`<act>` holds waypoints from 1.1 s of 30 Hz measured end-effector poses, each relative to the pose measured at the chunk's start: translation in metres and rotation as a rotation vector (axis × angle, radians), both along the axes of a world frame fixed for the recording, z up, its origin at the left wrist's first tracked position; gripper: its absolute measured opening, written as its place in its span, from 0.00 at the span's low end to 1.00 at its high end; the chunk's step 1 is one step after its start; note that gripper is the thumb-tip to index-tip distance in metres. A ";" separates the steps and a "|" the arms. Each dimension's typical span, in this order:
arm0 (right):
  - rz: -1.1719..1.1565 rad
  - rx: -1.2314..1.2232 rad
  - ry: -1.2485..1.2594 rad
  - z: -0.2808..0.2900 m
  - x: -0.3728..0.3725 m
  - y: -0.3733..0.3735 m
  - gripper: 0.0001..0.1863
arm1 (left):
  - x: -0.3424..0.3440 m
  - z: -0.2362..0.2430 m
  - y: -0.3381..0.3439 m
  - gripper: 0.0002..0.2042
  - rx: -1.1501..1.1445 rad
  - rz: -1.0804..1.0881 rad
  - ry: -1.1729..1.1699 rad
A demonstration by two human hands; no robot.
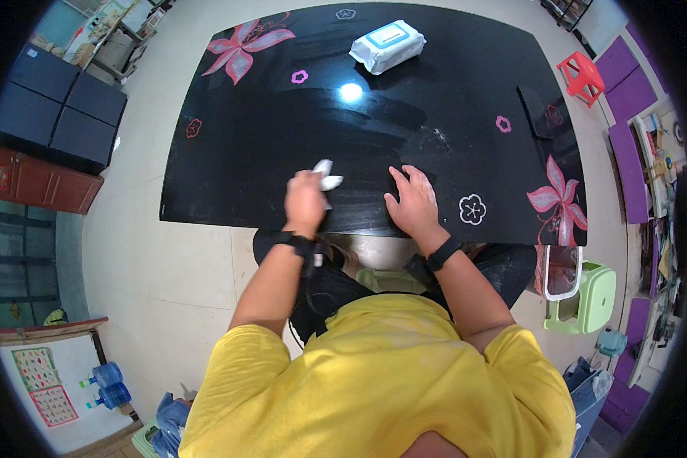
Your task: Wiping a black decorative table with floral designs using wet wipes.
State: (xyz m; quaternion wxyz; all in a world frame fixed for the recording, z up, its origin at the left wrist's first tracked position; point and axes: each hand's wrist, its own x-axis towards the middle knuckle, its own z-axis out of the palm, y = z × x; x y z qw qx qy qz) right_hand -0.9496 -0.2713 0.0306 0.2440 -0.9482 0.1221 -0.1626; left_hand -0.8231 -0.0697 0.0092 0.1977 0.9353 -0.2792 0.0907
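My left hand is closed around a crumpled white wipe near the front edge of the black table. Part of the wipe sticks out beyond my fingers, and the rest is hidden by the hand. Right of it, my right hand lies on the tabletop with its fingers spread and holds nothing. At the far side of the table stands a white and blue pack of wipes. A patch of white specks marks the surface beyond my right hand.
A flat dark object lies near the table's right side. A red stool stands beyond the right edge. Close to the near right corner are a green stool and a white-rimmed basket. Dark cabinets are at the left.
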 end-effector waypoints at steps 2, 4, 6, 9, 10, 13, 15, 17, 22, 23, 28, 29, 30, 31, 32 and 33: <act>-0.029 0.014 -0.031 0.004 0.000 -0.003 0.27 | -0.027 0.007 -0.050 0.14 -0.028 -0.119 0.054; -0.040 -0.007 -0.079 0.011 0.001 -0.008 0.27 | -0.046 -0.002 -0.091 0.11 -0.083 -0.265 0.026; -0.092 -0.050 -0.113 0.012 0.000 -0.015 0.27 | -0.052 -0.021 -0.125 0.09 -0.303 -0.543 0.101; -0.106 0.035 -0.175 0.023 -0.005 -0.022 0.27 | -0.040 -0.006 -0.129 0.13 -0.499 -0.575 0.396; -0.111 0.032 -0.153 0.028 -0.007 -0.024 0.27 | -0.026 -0.012 -0.115 0.14 -0.487 -0.482 0.362; -0.110 0.038 -0.104 0.028 -0.012 -0.024 0.28 | 0.013 0.018 -0.036 0.15 -0.374 -0.283 0.322; -0.087 0.066 -0.091 0.025 -0.008 -0.017 0.27 | 0.035 0.023 0.041 0.17 -0.312 -0.088 0.340; -0.039 0.064 -0.076 0.019 -0.004 -0.010 0.27 | 0.042 0.015 0.114 0.21 -0.096 0.045 0.359; -0.009 0.077 -0.070 0.004 0.002 0.001 0.27 | -0.018 0.011 0.108 0.19 0.063 -0.065 0.255; -0.007 0.078 -0.067 0.004 0.003 0.002 0.27 | -0.029 0.012 0.091 0.19 0.081 -0.164 0.225; -0.074 0.072 -0.071 0.008 -0.003 -0.007 0.27 | -0.081 0.015 -0.036 0.08 0.026 -0.482 0.231; -0.081 0.066 -0.070 0.012 -0.004 -0.010 0.27 | -0.092 0.008 -0.060 0.05 -0.030 -0.496 0.226; -0.098 0.068 -0.098 0.017 -0.006 -0.012 0.27 | -0.098 -0.003 -0.082 0.08 -0.114 -0.529 0.213; -0.113 0.074 -0.127 0.019 -0.007 -0.014 0.27 | -0.104 0.007 -0.105 0.14 0.116 -0.463 0.508; -0.128 0.050 -0.168 0.024 -0.008 -0.018 0.27 | -0.109 -0.006 -0.122 0.18 -0.107 -0.599 0.453; -0.130 0.045 -0.169 0.028 -0.009 -0.020 0.27 | -0.112 -0.017 -0.136 0.18 -0.111 -0.603 0.451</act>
